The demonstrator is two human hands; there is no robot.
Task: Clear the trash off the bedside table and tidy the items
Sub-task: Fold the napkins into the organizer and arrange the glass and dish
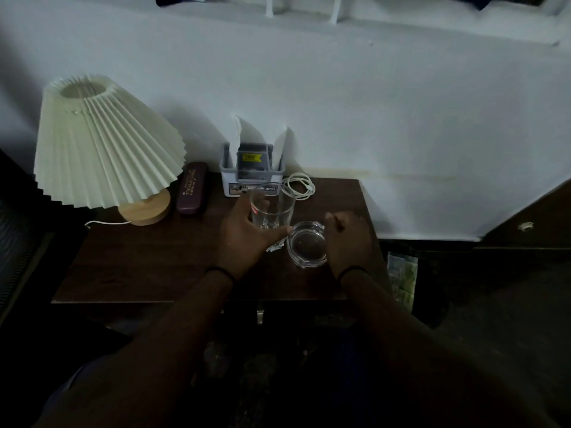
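Pretty dim shot, but here's the grip situation. The left hand (247,239) is wrapped around the base of a clear drinking glass (272,208), thumb stretched along the near side and pointing right, the other fingers curled round the far side where you can see them through the glass; the glass stands upright on the dark wooden bedside table (139,261), roughly centre and a bit toward the back. The right hand (347,239) is bunched up loosely, fingers curled in, resting against the right side of a glass ashtray (307,244); whether it's actually pinching the rim or just touching it, I can't tell, the fingers are too dark. The ashtray sits just right of the drinking glass, nearly touching it.

Between the two, tucked under the left thumb, there's a small crumpled wrapper (275,246) lying on the table; looks like the trash here, and nobody's holding it.

Rest of the table: a pleated cream lamp (105,143) on a wooden base at the left back; a dark glasses case (192,193) just beside it; a small white organizer box (251,177) against the wall with white papers sticking up out of it; a coiled white cable (299,185) just right of the box, behind the glass.
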